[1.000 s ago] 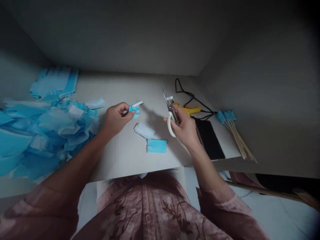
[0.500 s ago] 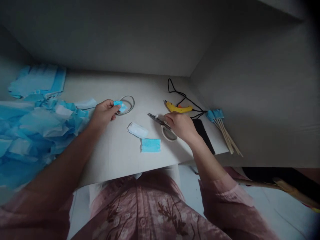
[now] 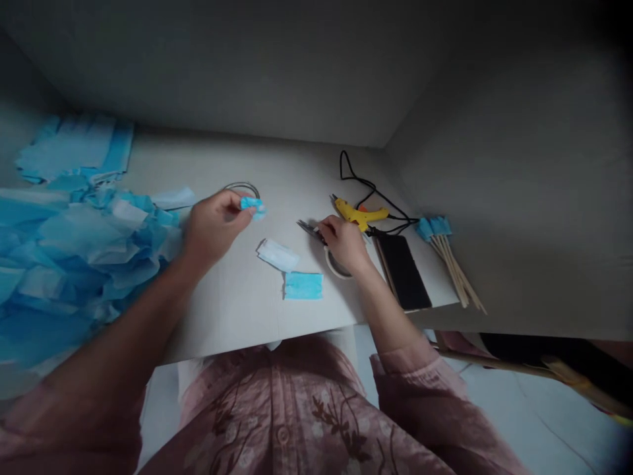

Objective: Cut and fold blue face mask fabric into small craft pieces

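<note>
Between the thumb and fingers of my left hand (image 3: 215,224) is a small light-blue fabric piece (image 3: 252,207), like mask material. A thin metal-coloured ring (image 3: 243,185) lies just behind it. My right hand (image 3: 345,243) is closed over the scissors (image 3: 309,229), its fingertips pinched together at a tiny white bit too small to name. The scissors lie on the table, blades pointing left, with a pale handle loop (image 3: 337,267) partly under the hand. Between my hands and nearer me rest a white folded strip (image 3: 277,254) and a flat blue rectangle (image 3: 303,285).
A large heap of blue and white fabric pieces (image 3: 84,257) covers the left side, with a neat stack (image 3: 82,148) behind. On the right are a yellow glue gun (image 3: 363,212) with a black cord, a dark phone (image 3: 403,272), and wooden sticks (image 3: 452,264) with blue tops.
My left hand has moved right and nearer with the blue piece. My right hand has shifted left along the scissors toward the blades, uncovering more of the phone. The view has shifted slightly.
</note>
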The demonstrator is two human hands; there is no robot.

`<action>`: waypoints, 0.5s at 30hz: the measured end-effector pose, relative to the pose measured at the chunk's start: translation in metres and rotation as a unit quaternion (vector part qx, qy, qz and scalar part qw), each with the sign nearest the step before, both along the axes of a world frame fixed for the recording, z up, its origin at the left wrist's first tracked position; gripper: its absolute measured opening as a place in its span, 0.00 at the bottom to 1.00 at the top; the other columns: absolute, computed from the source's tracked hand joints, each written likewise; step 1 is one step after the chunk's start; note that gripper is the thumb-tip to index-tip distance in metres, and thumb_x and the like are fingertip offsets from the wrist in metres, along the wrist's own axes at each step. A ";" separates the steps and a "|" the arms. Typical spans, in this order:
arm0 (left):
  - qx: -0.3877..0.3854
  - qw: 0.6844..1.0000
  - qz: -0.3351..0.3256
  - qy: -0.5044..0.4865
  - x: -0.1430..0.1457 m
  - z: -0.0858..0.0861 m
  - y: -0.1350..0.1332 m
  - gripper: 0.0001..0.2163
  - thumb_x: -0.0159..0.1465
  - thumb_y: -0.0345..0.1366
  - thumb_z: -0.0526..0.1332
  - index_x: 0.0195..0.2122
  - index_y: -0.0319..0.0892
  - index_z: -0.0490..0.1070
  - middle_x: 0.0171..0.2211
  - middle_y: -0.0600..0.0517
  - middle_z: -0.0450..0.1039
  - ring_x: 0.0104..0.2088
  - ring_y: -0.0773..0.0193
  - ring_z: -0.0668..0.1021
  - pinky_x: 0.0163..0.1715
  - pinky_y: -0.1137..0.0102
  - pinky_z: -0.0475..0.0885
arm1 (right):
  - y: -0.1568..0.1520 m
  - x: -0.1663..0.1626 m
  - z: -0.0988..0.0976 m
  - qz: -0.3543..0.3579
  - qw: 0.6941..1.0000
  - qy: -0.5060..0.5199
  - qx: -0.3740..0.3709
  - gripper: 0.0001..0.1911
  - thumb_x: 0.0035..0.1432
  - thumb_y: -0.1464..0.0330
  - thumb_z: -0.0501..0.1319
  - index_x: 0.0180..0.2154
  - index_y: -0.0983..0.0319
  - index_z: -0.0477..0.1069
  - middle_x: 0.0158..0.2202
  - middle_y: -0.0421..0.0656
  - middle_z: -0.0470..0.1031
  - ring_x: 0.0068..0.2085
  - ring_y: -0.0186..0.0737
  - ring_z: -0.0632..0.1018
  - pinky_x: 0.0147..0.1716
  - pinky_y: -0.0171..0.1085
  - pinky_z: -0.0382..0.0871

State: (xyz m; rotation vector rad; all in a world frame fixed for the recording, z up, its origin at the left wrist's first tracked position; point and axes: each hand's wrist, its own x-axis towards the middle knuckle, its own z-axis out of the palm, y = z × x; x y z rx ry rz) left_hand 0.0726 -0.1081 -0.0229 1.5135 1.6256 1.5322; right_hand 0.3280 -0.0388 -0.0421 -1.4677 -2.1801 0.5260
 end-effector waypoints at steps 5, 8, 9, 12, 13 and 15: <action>-0.184 0.952 -0.171 -0.174 0.023 0.004 -0.012 0.10 0.59 0.42 0.68 0.31 0.40 0.73 0.26 0.50 0.79 0.24 0.66 0.77 0.27 0.72 0.71 | -0.001 0.004 -0.012 -0.006 0.995 0.103 -0.012 0.12 0.68 0.66 0.52 0.35 0.62 0.71 0.29 0.43 0.78 0.26 0.36 0.75 0.30 0.36 0.66; -0.237 0.924 -0.222 -0.202 0.025 0.004 -0.013 0.12 0.58 0.43 0.69 0.32 0.40 0.74 0.25 0.49 0.80 0.23 0.66 0.78 0.23 0.73 0.69 | -0.013 0.000 -0.008 -0.002 0.983 0.178 0.043 0.15 0.70 0.60 0.53 0.38 0.61 0.72 0.31 0.42 0.78 0.28 0.35 0.76 0.30 0.36 0.70; -0.250 0.917 -0.233 -0.207 0.025 0.005 -0.013 0.12 0.57 0.43 0.69 0.32 0.40 0.74 0.25 0.49 0.80 0.23 0.65 0.79 0.23 0.73 0.69 | -0.019 -0.003 -0.005 0.008 0.979 0.190 0.077 0.16 0.70 0.58 0.53 0.39 0.60 0.73 0.32 0.43 0.79 0.29 0.36 0.77 0.32 0.37 0.71; -0.276 0.904 -0.248 -0.210 0.025 0.009 -0.013 0.11 0.56 0.41 0.70 0.31 0.40 0.74 0.25 0.50 0.80 0.23 0.65 0.79 0.22 0.73 0.70 | -0.038 -0.012 0.009 0.064 0.965 0.175 0.186 0.17 0.71 0.56 0.54 0.40 0.58 0.76 0.33 0.44 0.79 0.33 0.39 0.79 0.37 0.40 0.74; -0.281 0.903 -0.249 -0.209 0.025 0.011 -0.014 0.10 0.57 0.41 0.70 0.30 0.40 0.73 0.25 0.50 0.80 0.22 0.66 0.78 0.22 0.73 0.70 | -0.043 -0.015 0.013 0.086 0.958 0.166 0.217 0.16 0.71 0.57 0.54 0.40 0.57 0.77 0.32 0.44 0.79 0.34 0.40 0.79 0.37 0.41 0.74; -0.287 0.901 -0.251 -0.207 0.026 0.013 -0.014 0.09 0.58 0.40 0.69 0.29 0.40 0.73 0.25 0.50 0.80 0.21 0.67 0.77 0.23 0.73 0.70 | -0.049 -0.021 0.018 0.125 0.944 0.152 0.265 0.14 0.71 0.59 0.56 0.39 0.57 0.77 0.32 0.43 0.79 0.35 0.41 0.79 0.38 0.42 0.73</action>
